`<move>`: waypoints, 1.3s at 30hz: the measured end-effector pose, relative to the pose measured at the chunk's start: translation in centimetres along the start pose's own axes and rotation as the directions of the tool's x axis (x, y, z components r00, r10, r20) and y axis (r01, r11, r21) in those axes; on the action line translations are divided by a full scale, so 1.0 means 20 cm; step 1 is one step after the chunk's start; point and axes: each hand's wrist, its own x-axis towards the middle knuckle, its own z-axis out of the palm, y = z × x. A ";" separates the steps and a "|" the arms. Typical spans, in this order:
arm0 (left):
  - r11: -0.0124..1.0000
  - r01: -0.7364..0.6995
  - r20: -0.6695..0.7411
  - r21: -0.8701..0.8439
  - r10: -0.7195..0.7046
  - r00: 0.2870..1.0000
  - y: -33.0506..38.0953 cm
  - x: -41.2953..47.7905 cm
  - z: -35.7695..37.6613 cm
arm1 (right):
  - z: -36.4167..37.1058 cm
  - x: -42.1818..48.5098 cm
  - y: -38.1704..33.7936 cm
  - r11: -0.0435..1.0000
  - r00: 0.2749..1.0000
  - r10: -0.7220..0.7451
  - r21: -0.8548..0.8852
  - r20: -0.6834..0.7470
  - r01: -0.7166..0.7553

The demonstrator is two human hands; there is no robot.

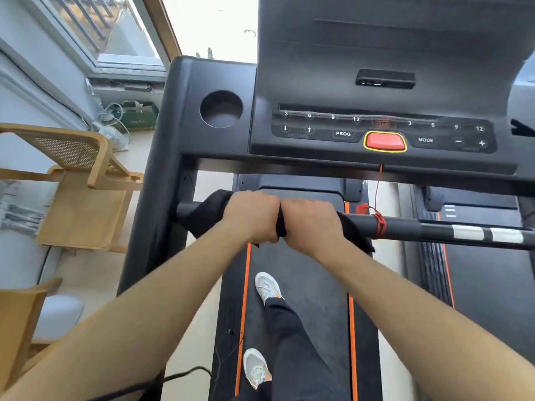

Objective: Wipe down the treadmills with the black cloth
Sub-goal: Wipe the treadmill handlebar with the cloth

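Across the front handlebar (405,227) of the near treadmill (162,169), one black cloth (208,215) is draped and wrapped, and two hands clamp it there. The left hand (252,217) and the right hand (311,224) sit side by side, knuckles touching, fingers curled round cloth and bar together. Cloth sticks out to the left of the left hand and hangs down past the right hand. Just beyond the right hand one red cord (379,225) is wound round the bar, and further right two white bands (467,232) ring it. Up on the console (376,53) sit one red button (385,141) with a yellow border and, to its left, one round cup holder (221,109). Two pale shoes (267,287) stand on the belt (318,270), between two orange stripes (244,285). A second treadmill (486,270) stands just to the right. Two wooden chairs (72,151) stand off to the left.
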 end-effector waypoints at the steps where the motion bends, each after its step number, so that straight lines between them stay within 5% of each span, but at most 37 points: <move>1: 0.991 -0.012 0.240 -0.131 0.043 0.970 -0.02 0.04 -0.07 | -0.06 0.05 0.03 0.995 0.973 -0.036 0.094 0.230 0.015; 3: 0.944 0.046 0.540 -0.328 0.147 0.829 -0.05 0.13 -0.15 | -0.15 0.13 0.11 0.945 0.823 -0.144 0.324 0.549 -0.050; 4: 0.930 0.064 0.579 -0.363 0.171 0.797 -0.05 0.16 -0.16 | -0.18 0.16 0.14 0.914 0.766 -0.182 0.393 0.616 -0.099; 6: 0.943 0.041 0.534 -0.331 0.151 0.832 -0.04 0.15 -0.15 | -0.18 0.17 0.16 0.914 0.775 -0.188 0.397 0.603 -0.087; 8: 0.976 0.025 0.356 -0.214 0.055 0.933 0.02 0.08 -0.11 | -0.12 0.08 0.16 0.970 0.898 -0.095 0.243 0.429 -0.013; 10: 0.998 0.057 -0.025 -0.037 -0.058 0.998 0.12 0.00 -0.02 | 0.00 -0.06 0.15 0.999 1.000 -0.026 0.018 0.004 0.026; 12: 0.992 0.078 -0.302 0.096 -0.046 0.952 0.20 -0.06 0.08 | 0.10 -0.16 0.13 0.993 0.961 -0.014 -0.113 -0.277 -0.018; 14: 0.992 0.071 -0.352 0.101 -0.031 0.936 0.21 -0.05 0.10 | 0.11 -0.15 0.13 0.995 0.951 0.003 -0.095 -0.309 -0.034; 17: 0.999 -0.001 0.145 -0.053 0.009 0.989 0.15 0.08 -0.05 | -0.05 -0.04 0.19 0.999 0.982 -0.006 0.049 0.191 -0.003; 19: 0.959 0.031 0.452 -0.281 0.104 0.886 0.14 0.17 -0.15 | -0.14 0.05 0.28 0.955 0.844 -0.100 0.290 0.528 -0.068; 21: 0.941 0.032 0.526 -0.336 0.159 0.836 0.15 0.21 -0.17 | -0.18 0.10 0.34 0.890 0.718 -0.148 0.409 0.680 -0.204; 22: 0.947 0.034 0.511 -0.319 0.142 0.848 0.16 0.21 -0.17 | -0.18 0.10 0.35 0.884 0.724 -0.140 0.415 0.675 -0.217; 24: 0.978 0.021 0.333 -0.206 0.050 0.942 0.20 0.14 -0.12 | -0.13 0.02 0.34 0.955 0.855 -0.051 0.276 0.517 -0.110; 26: 1.000 -0.003 -0.117 -0.009 0.002 0.993 0.29 0.06 0.01 | 0.00 -0.15 0.31 1.000 0.998 0.023 0.013 0.065 -0.024; 28: 0.997 -0.024 -0.421 0.067 0.050 0.906 0.37 0.02 0.11 | 0.12 -0.26 0.28 0.994 0.948 0.019 -0.100 -0.316 -0.053; 30: 0.996 -0.033 -0.496 0.086 0.072 0.866 0.40 0.05 0.14 | 0.15 -0.27 0.29 0.995 0.910 0.035 -0.072 -0.413 -0.070; 32: 0.998 -0.028 -0.240 0.059 0.042 0.970 0.40 0.09 0.05 | 0.08 -0.21 0.32 0.999 0.971 0.053 0.018 -0.233 -0.050; 34: 0.995 -0.071 0.147 -0.063 0.079 0.986 0.36 0.19 -0.04 | -0.04 -0.13 0.39 0.996 0.979 -0.004 0.083 0.206 -0.014; 36: 0.951 -0.005 0.547 -0.310 0.183 0.817 0.32 0.31 -0.12 | -0.12 -0.03 0.47 0.963 0.830 -0.097 0.261 0.549 -0.060; 38: 0.893 0.106 0.686 -0.438 0.256 0.681 0.30 0.38 -0.15 | -0.16 0.05 0.53 0.903 0.673 -0.150 0.378 0.724 -0.204; 39: 0.887 0.125 0.694 -0.445 0.253 0.674 0.30 0.40 -0.15 | -0.16 0.06 0.54 0.889 0.646 -0.159 0.393 0.746 -0.235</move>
